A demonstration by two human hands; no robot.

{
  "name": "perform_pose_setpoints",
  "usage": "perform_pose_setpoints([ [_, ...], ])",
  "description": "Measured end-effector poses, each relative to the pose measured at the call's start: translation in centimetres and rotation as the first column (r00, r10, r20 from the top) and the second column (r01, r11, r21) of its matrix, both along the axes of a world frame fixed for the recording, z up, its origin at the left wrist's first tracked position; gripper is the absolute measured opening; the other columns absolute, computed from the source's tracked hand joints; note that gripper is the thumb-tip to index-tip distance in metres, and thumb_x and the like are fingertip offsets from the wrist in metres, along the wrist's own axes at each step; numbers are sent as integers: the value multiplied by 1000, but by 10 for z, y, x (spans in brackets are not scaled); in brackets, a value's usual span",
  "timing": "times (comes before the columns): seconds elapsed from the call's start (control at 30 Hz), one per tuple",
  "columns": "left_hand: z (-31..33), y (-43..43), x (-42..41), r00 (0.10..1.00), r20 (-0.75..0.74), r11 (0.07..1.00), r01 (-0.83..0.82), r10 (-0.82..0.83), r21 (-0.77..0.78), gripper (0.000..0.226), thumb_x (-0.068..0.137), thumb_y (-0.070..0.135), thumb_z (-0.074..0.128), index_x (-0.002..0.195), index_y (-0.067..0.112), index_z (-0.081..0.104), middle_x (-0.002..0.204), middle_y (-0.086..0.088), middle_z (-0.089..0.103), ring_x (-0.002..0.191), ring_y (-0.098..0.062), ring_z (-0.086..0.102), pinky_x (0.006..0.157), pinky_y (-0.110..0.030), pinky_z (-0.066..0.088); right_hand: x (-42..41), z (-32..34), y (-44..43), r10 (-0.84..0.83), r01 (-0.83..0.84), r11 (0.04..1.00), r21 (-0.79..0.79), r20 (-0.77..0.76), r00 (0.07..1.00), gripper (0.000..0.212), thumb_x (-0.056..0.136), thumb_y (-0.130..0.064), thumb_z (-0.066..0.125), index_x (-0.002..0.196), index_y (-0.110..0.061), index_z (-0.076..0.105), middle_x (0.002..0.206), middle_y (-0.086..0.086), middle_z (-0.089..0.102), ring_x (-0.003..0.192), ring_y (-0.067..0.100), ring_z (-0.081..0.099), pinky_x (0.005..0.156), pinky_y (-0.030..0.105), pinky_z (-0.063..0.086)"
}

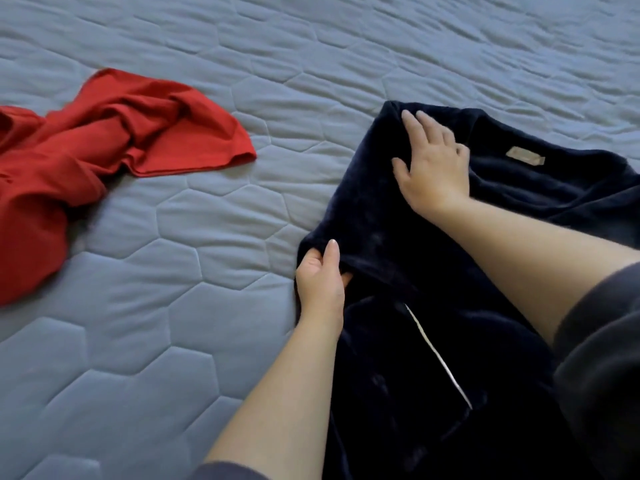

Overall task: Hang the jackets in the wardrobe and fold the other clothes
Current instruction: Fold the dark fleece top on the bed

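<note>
Plush navy garment [433,306], white piping, long axis six to twelve o'clock, your left hand [320,275] pinching its edge, right hand [433,164] flat, fingers spread.

A quilted blue bed [214,258] carries a red garment [86,140] and a navy garment [398,216].

Single view, head-worn wide-angle camera, looking forward and steeply down from above the near edge of a bed [214,216]. Close range: both forearms enter from the bottom edge and lower right, and the quilted cover fills the frame to every border. Quilt lines bow toward the edges from lens distortion. No second view to share coverage.
</note>
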State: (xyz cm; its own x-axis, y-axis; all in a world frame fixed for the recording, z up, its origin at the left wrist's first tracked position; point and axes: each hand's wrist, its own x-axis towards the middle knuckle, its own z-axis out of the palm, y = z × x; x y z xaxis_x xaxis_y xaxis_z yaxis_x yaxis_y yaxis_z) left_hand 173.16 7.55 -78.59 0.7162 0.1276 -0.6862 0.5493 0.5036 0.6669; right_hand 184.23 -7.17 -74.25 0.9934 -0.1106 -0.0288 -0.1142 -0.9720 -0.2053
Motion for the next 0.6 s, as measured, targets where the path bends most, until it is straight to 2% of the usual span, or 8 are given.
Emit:
perform_pose_setpoints([
  [0.1, 8, -5, -1, 1000, -13, 936, 11, -7, 352, 23, 87, 38, 58, 70, 22, 59, 72, 3, 66, 76, -19, 65, 82, -45, 56, -51, 10, -11, 34, -35, 998, -53, -19, 999, 59, 98, -32, 39, 151, -25, 15, 160, -1, 7, 147, 20, 3, 116, 50, 4],
  [0.2, 32, -5, -4, 997, -57, 784, 79, -56, 615, 30, 90, 39, 57, 73, 15, 50, 66, 6, 56, 65, -19, 59, 70, -32, 51, -103, 14, -41, -27, 19, 997, -71, -107, 994, 59, 99, -37, 36, 152, -28, 11, 161, -3, -1, 148, 20, -4, 115, 54, -2],
  [0.27, 52, 1, -11, 965, 78, 527, 68, -250, 847, 23, 90, 31, 58, 81, 14, 46, 72, 9, 48, 70, -16, 49, 71, -32, 41, -131, 16, -58, -68, 61, 997, -54, -147, 987, 60, 98, -40, 34, 152, -30, 8, 160, -5, -5, 147, 19, -9, 115, 54, -5],
  [0.33, 65, -2, -17, 771, 215, 258, -68, -600, 964, 16, 86, 29, 56, 92, 15, 52, 89, 6, 51, 87, -17, 50, 81, -31, 38, -152, 15, -65, -74, 71, 997, -20, -165, 984, 61, 98, -43, 32, 151, -32, 6, 160, -7, -9, 146, 18, -13, 115, 54, -7],
  [0.4, 58, -22, -23, 504, 25, -4, -57, -864, 998, 40, 86, 37, 48, 121, 18, 54, 130, -4, 50, 125, -23, 44, 103, -41, 31, -168, 10, -67, -49, 50, 999, 1, -169, 984, 61, 96, -47, 28, 151, -34, 3, 159, -8, -10, 146, 18, -14, 114, 54, -9],
  [0.47, 40, -39, -30, 323, -253, -265, 7, -912, 964, 60, 90, 48, 32, 144, 25, 35, 155, -8, 24, 145, -29, 17, 114, -52, 13, -185, 0, -75, -35, 29, 999, -35, -195, 980, 62, 94, -53, 19, 150, -36, 0, 159, -7, -12, 146, 19, -16, 114, 55, -9],
  [0.53, 17, -41, -35, 251, -446, -454, 29, -859, 891, 67, 88, 55, 18, 150, 29, 24, 159, -9, 13, 146, -31, 9, 116, -55, 7, -207, -11, -94, -78, 56, 994, -91, -256, 963, 62, 93, -56, 14, 149, -38, -5, 158, -6, -16, 145, 21, -19, 114, 55, -11],
  [0.6, -1, -36, -38, 267, -497, -510, 24, -825, 860, 68, 89, 57, 16, 150, 30, 20, 159, -10, 11, 146, -31, 8, 116, -53, 5, -230, -20, -120, -163, 127, 982, -137, -300, 940, 62, 92, -57, 13, 148, -40, -8, 158, -7, -18, 144, 21, -20, 113, 54, -12],
])
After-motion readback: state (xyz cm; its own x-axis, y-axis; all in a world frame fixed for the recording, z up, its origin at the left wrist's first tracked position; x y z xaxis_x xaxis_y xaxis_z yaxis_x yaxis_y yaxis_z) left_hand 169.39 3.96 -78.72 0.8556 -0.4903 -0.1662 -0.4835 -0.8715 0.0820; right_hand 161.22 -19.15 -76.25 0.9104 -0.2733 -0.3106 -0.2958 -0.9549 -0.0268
